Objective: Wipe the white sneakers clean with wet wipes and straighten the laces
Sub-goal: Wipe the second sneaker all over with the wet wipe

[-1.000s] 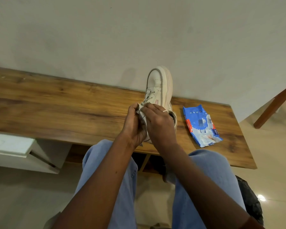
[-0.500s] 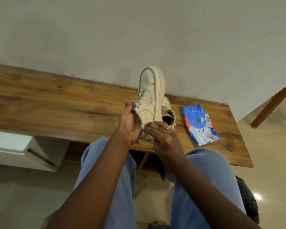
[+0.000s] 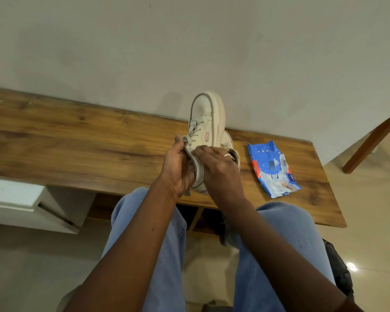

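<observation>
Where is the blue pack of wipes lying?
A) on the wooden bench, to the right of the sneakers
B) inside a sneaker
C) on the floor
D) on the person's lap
A: the blue pack lies flat on the wooden bench, just right of the sneaker being held.

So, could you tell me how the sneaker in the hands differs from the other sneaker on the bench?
The held sneaker is tipped on its side, gripped by the left hand and right hand; the other sneaker sits on the bench. The held sneaker shows its laces and a pink mark; the other sneaker is mostly hidden behind it, only part of its opening showing. Both look off-white.
</observation>
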